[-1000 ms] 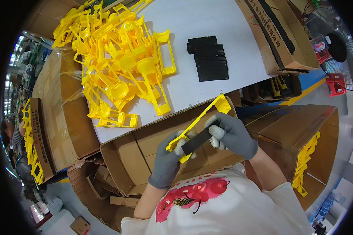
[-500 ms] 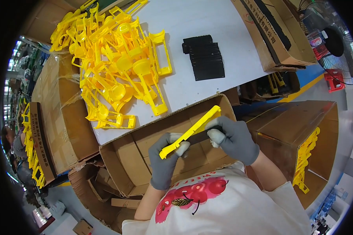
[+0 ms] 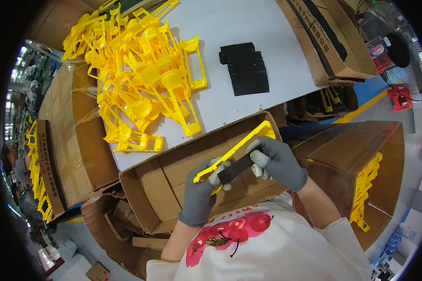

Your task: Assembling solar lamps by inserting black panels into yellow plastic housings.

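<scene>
My left hand (image 3: pixel 198 191), in a grey glove, grips a yellow plastic frame (image 3: pixel 233 151) near its lower end; the frame slants up to the right. Between the thumb and fingers of my right hand (image 3: pixel 282 165), also gloved, is one end of a flat black strip (image 3: pixel 238 168). The strip lies along the near side of the frame, its other end at my left fingertips. Whether the strip touches the frame I cannot tell. Both hands are over an open cardboard box (image 3: pixel 148 199) at the table's near edge.
Many similar yellow frames (image 3: pixel 172 79) lie heaped on the left of the white table (image 3: pixel 201 23). Thin black strips (image 3: pixel 248 75) overlap in a stack to their right. A carton (image 3: pixel 323 70) stands at the table's right; another carton (image 3: pixel 347 140) below holds yellow parts. A fan (image 3: pixel 398 49) stands far right.
The yellow frame has turned and shifted slightly, so that more of the black strip shows in front of it. My left hand has moved a little up and to the right.
</scene>
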The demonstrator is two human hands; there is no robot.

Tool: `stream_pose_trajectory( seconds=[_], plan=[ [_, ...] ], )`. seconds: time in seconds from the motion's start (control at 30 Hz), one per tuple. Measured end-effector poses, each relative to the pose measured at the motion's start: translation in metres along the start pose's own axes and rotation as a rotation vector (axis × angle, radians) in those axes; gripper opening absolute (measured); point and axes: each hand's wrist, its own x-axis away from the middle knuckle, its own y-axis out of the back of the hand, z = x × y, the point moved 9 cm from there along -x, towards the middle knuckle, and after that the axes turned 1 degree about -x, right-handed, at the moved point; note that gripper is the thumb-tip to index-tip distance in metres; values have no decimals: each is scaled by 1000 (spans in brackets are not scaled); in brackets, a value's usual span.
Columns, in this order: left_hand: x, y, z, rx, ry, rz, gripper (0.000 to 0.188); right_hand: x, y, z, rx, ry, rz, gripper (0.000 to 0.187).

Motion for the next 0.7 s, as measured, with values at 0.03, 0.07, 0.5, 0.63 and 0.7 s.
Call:
stream_pose_trajectory(
  seconds=[0.03, 0.07, 0.5, 0.63, 0.7],
  plan=[
    [0, -2, 0, 0, 0, 0, 52, 0, 1, -2, 2, 1, -1, 19],
    [1, -3, 0, 3, -7, 3, 52, 0, 2, -4, 4, 1, -3, 19],
    [9, -4, 1, -23, -2, 14, 54, 3, 3, -7, -2, 4, 2, 15],
    [12, -2, 2, -9, -2, -19, 51, 4, 4, -8, 0, 0, -5, 16],
    [12, -3, 2, 4, -12, 11, 48, 5, 4, -7, -2, 6, -9, 16]
  ],
)
